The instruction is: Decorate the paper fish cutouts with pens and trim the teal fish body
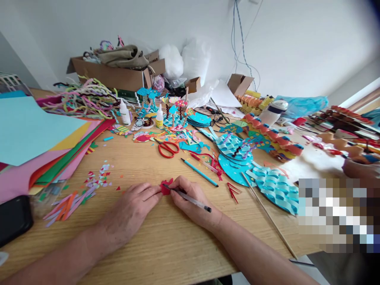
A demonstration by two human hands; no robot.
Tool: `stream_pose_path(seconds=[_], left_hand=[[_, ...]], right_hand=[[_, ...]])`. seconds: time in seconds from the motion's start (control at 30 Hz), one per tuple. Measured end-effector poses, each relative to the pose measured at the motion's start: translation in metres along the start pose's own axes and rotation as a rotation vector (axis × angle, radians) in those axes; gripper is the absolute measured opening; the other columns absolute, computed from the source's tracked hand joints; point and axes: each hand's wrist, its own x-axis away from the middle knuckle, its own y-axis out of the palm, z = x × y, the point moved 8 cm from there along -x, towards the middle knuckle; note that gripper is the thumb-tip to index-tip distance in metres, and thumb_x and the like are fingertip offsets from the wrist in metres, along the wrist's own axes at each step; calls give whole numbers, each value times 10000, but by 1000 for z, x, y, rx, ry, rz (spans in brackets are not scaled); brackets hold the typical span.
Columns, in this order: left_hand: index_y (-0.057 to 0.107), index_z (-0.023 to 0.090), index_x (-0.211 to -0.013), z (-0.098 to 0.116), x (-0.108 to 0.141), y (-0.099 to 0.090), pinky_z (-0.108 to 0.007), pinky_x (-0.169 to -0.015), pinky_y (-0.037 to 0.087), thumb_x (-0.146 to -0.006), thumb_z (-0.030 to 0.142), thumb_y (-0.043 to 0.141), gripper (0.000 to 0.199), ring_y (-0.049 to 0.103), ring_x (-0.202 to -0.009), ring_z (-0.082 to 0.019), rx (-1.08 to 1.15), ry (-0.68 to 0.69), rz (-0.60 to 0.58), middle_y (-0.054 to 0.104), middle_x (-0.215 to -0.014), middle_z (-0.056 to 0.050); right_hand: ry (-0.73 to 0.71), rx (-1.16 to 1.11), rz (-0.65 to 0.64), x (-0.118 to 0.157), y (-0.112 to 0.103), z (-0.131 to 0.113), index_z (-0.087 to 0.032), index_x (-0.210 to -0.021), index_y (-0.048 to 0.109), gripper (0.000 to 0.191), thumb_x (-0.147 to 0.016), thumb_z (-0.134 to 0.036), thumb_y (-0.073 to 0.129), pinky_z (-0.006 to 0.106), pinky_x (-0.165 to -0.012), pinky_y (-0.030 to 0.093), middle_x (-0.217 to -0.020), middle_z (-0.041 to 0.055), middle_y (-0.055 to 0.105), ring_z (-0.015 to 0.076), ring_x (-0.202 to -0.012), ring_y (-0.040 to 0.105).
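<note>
Forearms [252, 247] slant over the near edge of the worktop [142, 259]. The left hand [133, 206] lies flat, its grip unclosed, fingertips [157, 189] touching the red cutout [165, 187] between the hands — apparently to steady it. The right hand [191, 200] pinches a pen [196, 202], point down at the cutout; red scissors [168, 149] lie farther off, presumably parked within reach.

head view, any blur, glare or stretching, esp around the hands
Head view, centre: soft light, no strong glare on the left hand or right hand, pen and red paper fairly sharp; head view, edges: wide-angle distortion seems to stretch things, the lower right is pixelated, the top right corner darkened.
</note>
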Motion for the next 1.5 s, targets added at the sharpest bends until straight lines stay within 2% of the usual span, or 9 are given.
stream_pose_path(seconds=[0.23,0.6,1.03,1.5], left_hand=[[594,153,-1104,1,-1,-2,-338,-870,479,-869,37,308,388,546,-995,-195,-54,17,2,642,-1106,-45],[607,125,-1084,3,-4,-5,-358,-858,498,-867,24,319,375,548,-980,-199,-40,-5,-28,646,-1090,-59],[604,147,-1102,1,-2,-3,-354,-852,503,-864,18,315,396,553,-983,-192,-30,1,-3,647,-1092,-60],[601,166,-1111,-1,0,-4,-337,-852,496,-873,24,307,404,555,-981,-179,-14,0,33,651,-1076,-49]], right_hand=[[-24,41,1,0,-1,-2,-199,-806,518,90,-776,-133,464,221,-563,417,-744,6,625,114,-634,561],[-42,86,13,0,-1,-2,-193,-819,521,103,-774,-124,459,238,-609,440,-777,16,643,123,-669,582],[-13,144,35,1,-2,1,-192,-793,511,89,-768,-120,465,229,-591,420,-704,0,616,116,-624,560],[18,110,71,2,-7,-1,-196,-747,485,84,-762,-118,454,212,-562,381,-646,-24,579,103,-587,522]])
